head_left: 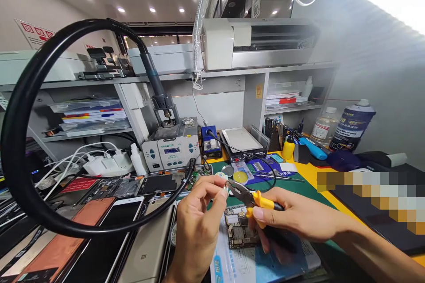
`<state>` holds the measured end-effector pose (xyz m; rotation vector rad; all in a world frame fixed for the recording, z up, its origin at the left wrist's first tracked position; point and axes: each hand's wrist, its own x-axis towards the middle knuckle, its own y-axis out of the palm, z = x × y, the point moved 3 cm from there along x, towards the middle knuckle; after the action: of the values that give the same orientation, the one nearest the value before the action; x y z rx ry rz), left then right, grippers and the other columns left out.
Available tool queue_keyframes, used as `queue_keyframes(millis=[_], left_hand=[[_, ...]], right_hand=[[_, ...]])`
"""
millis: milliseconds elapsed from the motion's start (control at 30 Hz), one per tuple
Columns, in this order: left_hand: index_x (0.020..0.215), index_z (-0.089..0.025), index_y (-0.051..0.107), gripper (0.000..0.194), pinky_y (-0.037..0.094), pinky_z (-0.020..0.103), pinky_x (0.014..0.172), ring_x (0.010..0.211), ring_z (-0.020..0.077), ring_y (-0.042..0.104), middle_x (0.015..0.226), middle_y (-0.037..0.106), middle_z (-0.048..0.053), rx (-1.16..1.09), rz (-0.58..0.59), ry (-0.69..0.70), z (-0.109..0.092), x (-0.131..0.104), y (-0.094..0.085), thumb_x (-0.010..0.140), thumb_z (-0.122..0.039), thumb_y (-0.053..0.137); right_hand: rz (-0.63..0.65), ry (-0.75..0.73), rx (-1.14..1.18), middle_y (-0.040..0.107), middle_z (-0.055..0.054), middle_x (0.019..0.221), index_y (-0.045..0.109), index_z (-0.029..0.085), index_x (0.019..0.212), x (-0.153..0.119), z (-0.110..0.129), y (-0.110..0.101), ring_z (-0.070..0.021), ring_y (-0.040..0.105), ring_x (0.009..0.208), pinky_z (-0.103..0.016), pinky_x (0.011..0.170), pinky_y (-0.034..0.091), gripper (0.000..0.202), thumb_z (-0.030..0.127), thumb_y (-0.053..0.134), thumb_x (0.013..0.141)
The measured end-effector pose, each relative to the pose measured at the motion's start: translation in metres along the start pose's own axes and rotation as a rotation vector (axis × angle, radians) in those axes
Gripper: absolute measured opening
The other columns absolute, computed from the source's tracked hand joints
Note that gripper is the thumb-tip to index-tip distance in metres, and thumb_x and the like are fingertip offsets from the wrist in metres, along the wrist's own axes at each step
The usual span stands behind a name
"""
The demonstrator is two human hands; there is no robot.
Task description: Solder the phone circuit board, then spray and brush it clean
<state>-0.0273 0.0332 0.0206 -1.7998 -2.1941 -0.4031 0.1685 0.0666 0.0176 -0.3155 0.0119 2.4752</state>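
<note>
My right hand (282,214) is closed around a pair of pliers (244,195) with yellow and black handles. The jaws of the pliers reach left to the fingertips of my left hand (202,216). Thumb and fingers of that hand pinch a small whitish piece (226,184), too small to name, right at the jaw tips. Whether the jaws are clamped on it I cannot tell. Below both hands a phone circuit board (237,232) lies on a blue and white plastic-covered surface (234,269). My right hand and the pliers partly cover the board.
Several phones, among them a gold one (146,247), lie at the left under a thick black hose (20,177). A rework station (171,150) and a hot plate (242,139) stand behind. At the right are a spray can (352,126), a clear bottle (323,126) and a yellow bottle (288,148).
</note>
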Motion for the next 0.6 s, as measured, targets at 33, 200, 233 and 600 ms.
queue_keyframes(millis=[33,200,233,600], left_hand=[[0.069,-0.020,0.071,0.022,0.049,0.023,0.087,0.097,0.0183,0.067,0.100,0.072,0.004,0.001,0.004,0.002,0.000,0.000,0.000,0.086,-0.034,0.072],[0.069,-0.020,0.070,0.025,0.051,0.021,0.084,0.098,0.0179,0.068,0.100,0.073,0.004,-0.024,0.007,-0.008,0.002,-0.001,0.000,0.087,-0.036,0.071],[0.069,-0.020,0.070,0.025,0.051,0.021,0.082,0.097,0.0178,0.068,0.101,0.073,0.004,-0.029,0.007,-0.012,0.003,-0.001,0.000,0.088,-0.036,0.070],[0.097,-0.022,0.078,0.023,0.051,0.026,0.097,0.105,0.0209,0.072,0.110,0.077,0.006,0.061,0.045,0.019,-0.001,-0.004,-0.002,0.096,-0.042,0.068]], right_hand=[[0.053,-0.041,0.010,0.070,-0.002,0.069,0.063,0.016,0.087,-0.001,0.002,-0.001,-0.0119,0.059,0.051,-0.024,0.055,0.050,0.049,0.065,0.061,0.095],[0.120,-0.166,-0.035,0.074,-0.006,0.076,0.072,0.011,0.086,-0.006,0.011,-0.007,-0.0174,0.070,0.073,-0.032,0.082,0.052,0.046,0.053,0.059,0.101],[0.134,-0.147,-0.014,0.075,-0.007,0.076,0.073,0.011,0.088,-0.007,0.011,-0.007,-0.0172,0.071,0.071,-0.031,0.079,0.053,0.047,0.053,0.058,0.102],[0.270,0.037,0.417,0.075,-0.010,0.067,0.072,0.008,0.100,0.002,-0.022,-0.008,-0.0194,0.072,0.051,-0.024,0.043,0.057,0.056,0.062,0.071,0.087]])
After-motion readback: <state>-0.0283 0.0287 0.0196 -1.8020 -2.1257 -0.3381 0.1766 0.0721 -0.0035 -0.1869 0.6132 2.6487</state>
